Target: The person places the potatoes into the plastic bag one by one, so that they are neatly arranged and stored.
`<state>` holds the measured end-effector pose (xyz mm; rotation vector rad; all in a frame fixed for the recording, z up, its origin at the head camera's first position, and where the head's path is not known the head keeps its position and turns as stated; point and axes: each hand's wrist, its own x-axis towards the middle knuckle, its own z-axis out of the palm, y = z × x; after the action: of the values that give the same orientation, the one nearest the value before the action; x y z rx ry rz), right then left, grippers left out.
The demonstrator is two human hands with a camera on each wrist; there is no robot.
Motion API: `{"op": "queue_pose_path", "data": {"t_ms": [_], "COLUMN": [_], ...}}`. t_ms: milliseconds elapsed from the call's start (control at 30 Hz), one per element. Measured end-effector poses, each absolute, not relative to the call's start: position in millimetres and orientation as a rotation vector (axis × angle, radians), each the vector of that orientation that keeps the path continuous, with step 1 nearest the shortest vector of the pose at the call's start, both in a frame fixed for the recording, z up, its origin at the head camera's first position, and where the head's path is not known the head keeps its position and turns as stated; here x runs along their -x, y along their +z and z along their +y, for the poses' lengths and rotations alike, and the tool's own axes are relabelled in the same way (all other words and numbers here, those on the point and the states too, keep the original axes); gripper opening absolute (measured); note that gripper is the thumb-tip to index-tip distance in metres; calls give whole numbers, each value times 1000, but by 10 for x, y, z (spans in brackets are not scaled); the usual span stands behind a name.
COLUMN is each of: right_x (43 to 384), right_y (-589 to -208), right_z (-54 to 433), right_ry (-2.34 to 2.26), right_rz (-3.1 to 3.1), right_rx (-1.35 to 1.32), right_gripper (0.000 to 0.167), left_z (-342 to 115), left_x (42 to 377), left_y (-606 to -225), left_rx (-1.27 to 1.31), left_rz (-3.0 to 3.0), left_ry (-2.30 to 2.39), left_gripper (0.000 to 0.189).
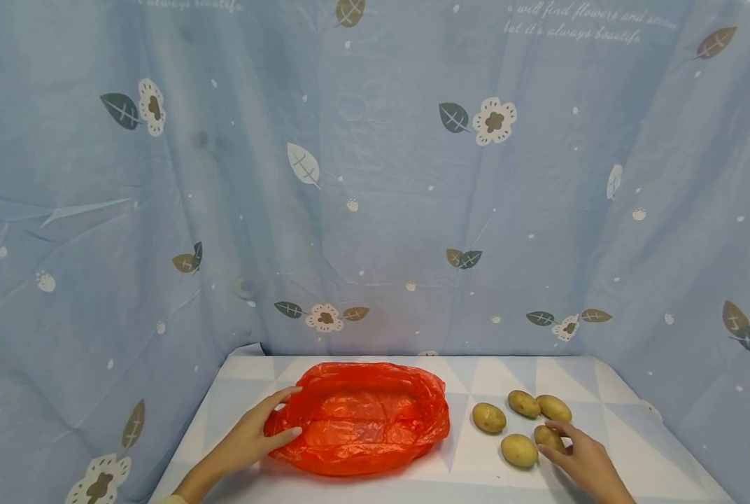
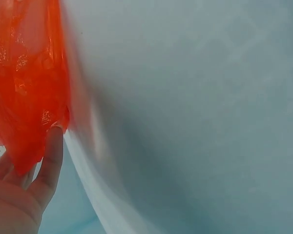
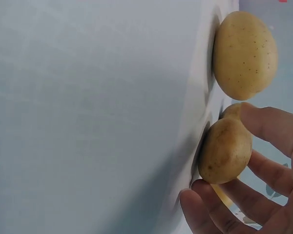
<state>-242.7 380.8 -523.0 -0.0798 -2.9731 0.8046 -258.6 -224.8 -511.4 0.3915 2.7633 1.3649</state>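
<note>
A red plastic bag (image 1: 362, 420) stands on the table with its mouth spread wide. My left hand (image 1: 255, 430) holds its left end, thumb at the front and fingers farther back; in the left wrist view, a fold of the bag (image 2: 27, 122) lies between the thumb and the other fingers. Over on the right, my right hand (image 1: 583, 462) grips a potato (image 3: 225, 151), thumb on one side and fingertips curled round the other. The potato appears to be at the table surface. Just left of that hand lies another potato (image 1: 519, 451), which the hand does not hold.
More potatoes lie close by: one (image 1: 489, 418) nearest the bag and two at the back, a left one (image 1: 524, 404) and a right one (image 1: 554, 408). A pale patterned cloth covers the table (image 1: 463, 476). Blue floral curtains (image 1: 387, 210) rise behind and at both sides.
</note>
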Motion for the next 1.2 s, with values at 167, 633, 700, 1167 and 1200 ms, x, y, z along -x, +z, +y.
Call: {"op": "queue_pose_path", "data": {"t_ms": [167, 633, 700, 1167, 1200], "right_x": [2472, 2507, 2506, 2469, 2469], "right_y": [-5248, -5244, -5247, -5164, -5147], "right_z": [3803, 3827, 3834, 3861, 3858], "right_ry": [799, 865, 882, 918, 914], "right_rz": [-2970, -2947, -2946, -2928, -2921], "right_rx": [65, 154, 164, 222, 223], "right_gripper": [69, 68, 68, 68, 68], "left_z": [-2220, -2207, -2204, -2195, -2195], "left_x": [2611, 2678, 2680, 2699, 2703], "left_y": [-5098, -5132, -5133, -5155, -5157], "left_rx": [-371, -419, -418, -399, -402], "left_rz": [2738, 2697, 2697, 2696, 2696], "left_ry": [1379, 1379, 1382, 1387, 1387], "left_gripper": [72, 82, 83, 87, 87]}}
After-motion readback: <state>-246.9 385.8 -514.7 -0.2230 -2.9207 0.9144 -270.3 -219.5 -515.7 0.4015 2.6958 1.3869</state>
